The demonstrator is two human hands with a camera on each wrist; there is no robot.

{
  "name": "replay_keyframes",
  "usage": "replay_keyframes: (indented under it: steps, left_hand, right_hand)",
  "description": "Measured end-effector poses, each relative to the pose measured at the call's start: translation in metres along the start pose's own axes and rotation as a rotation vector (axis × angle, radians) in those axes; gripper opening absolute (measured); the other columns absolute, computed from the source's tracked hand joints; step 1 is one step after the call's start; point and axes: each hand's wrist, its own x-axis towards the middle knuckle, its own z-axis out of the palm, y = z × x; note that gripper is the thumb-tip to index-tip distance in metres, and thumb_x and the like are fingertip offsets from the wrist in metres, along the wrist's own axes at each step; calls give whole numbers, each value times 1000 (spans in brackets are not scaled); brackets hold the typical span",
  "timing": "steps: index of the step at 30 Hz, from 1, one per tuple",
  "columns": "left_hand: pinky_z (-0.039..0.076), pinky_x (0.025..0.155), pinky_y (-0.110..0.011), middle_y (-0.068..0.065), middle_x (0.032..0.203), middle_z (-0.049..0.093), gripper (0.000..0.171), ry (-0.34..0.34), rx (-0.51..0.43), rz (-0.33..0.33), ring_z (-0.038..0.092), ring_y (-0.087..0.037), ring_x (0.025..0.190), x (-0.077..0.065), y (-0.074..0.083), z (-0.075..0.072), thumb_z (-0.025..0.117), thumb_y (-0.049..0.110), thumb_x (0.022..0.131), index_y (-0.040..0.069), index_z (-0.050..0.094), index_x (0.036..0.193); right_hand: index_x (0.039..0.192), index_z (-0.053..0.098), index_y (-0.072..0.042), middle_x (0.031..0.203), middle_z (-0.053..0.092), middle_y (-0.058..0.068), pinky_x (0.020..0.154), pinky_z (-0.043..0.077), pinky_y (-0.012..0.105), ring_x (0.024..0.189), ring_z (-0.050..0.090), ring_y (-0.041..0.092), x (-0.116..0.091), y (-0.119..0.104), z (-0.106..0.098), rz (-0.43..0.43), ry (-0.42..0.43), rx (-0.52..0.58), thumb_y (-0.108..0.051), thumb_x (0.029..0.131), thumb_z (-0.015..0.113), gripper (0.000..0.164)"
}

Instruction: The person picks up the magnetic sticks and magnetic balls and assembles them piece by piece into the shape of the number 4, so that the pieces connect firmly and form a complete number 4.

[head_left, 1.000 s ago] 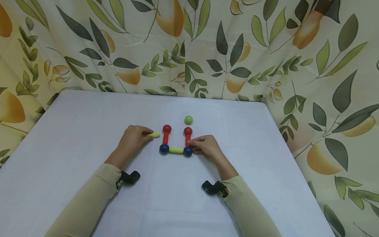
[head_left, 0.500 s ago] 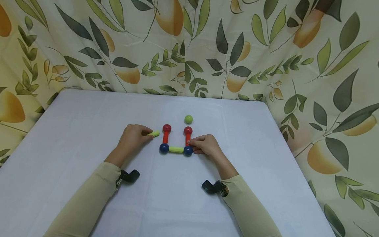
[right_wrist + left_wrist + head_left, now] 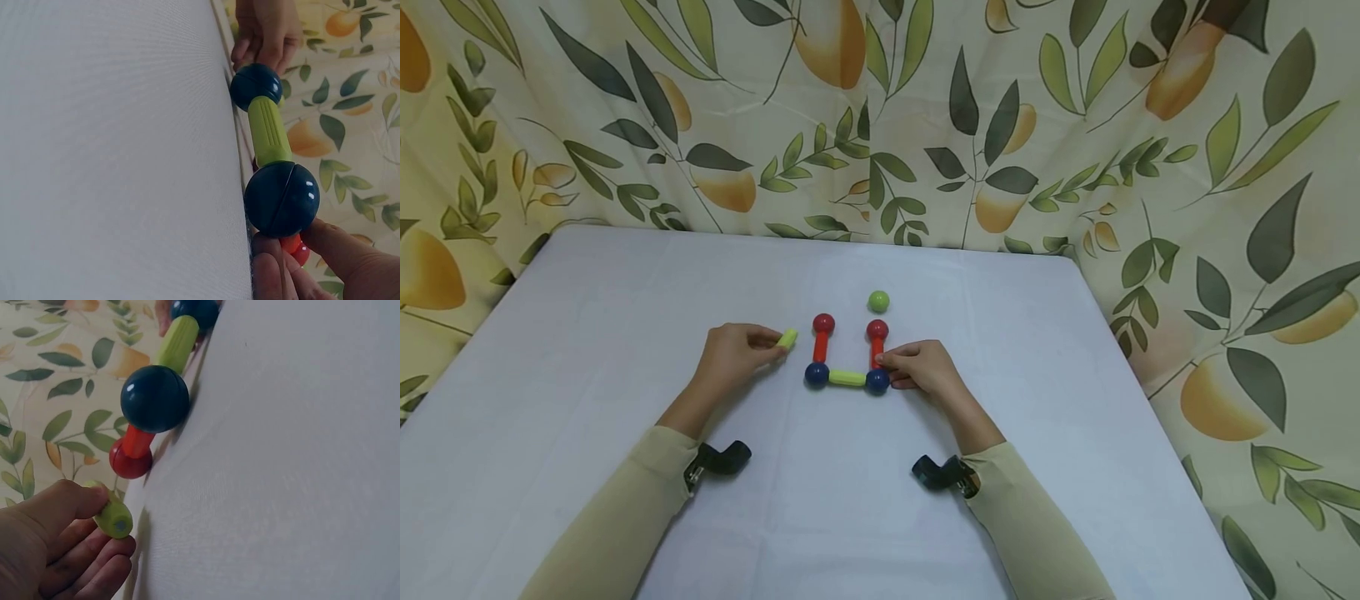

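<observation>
My left hand (image 3: 730,357) pinches a yellow-green toy rod (image 3: 114,515) between thumb and fingers, left of a U-shaped build and apart from it. In the left wrist view the rod's end face shows. The build has a left blue ball (image 3: 817,374) and a right blue ball (image 3: 877,382), joined by another yellow-green rod (image 3: 847,379). From each blue ball a red rod runs back to a red ball (image 3: 823,322). My right hand (image 3: 928,367) grips the right red rod (image 3: 877,351) beside the right blue ball, its fingers partly hidden by that ball in the right wrist view.
A loose green ball (image 3: 878,301) lies behind the right red ball (image 3: 877,330). Everything stands on a white-covered table (image 3: 1037,350), with a leaf-and-fruit patterned curtain (image 3: 910,108) behind its far edge.
My left hand has drawn slightly left and away from the build, and the rod in it has turned to a steeper slant. The right hand and the build stay put.
</observation>
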Motion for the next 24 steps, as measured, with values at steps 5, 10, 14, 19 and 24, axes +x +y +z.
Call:
replay_keyframes:
  steps: [5,10,14,19,24]
  left_hand:
    - [52,82,-39,-7,96,76,35,-12,-24,-19,68,-22,94,-5,2,-1,80,26,83,9,74,113]
    - [50,83,-37,-7,100,75,36,-55,-44,-58,66,-24,99,-11,1,-4,77,30,85,10,73,114]
    - [50,80,-33,-7,102,75,37,-104,-73,-96,65,-23,101,-17,0,-7,76,34,86,12,73,116]
    - [49,76,-27,-4,100,76,38,-162,-154,-138,67,-18,96,-29,5,-8,77,34,84,12,73,115]
    - [51,73,-24,-5,98,76,40,-222,-213,-143,68,-13,87,-39,12,-5,78,32,84,8,72,115]
  right_hand:
    - [105,75,2,87,74,8,64,58,25,64,67,10,-1,-1,0,-1,1,4,-20,87,75,28]
    - [106,74,2,86,74,8,63,58,25,63,66,9,-1,-1,0,10,-8,11,-19,88,75,28]
    - [108,74,2,88,74,8,64,58,24,64,67,9,-1,-3,-1,19,-32,0,-21,88,75,30]
    - [110,72,2,89,74,8,65,58,25,65,68,10,2,-6,-6,41,-85,-5,-22,89,73,32]
    - [111,73,0,90,74,9,64,58,25,66,69,12,7,-8,-9,69,-95,8,-23,90,73,32]
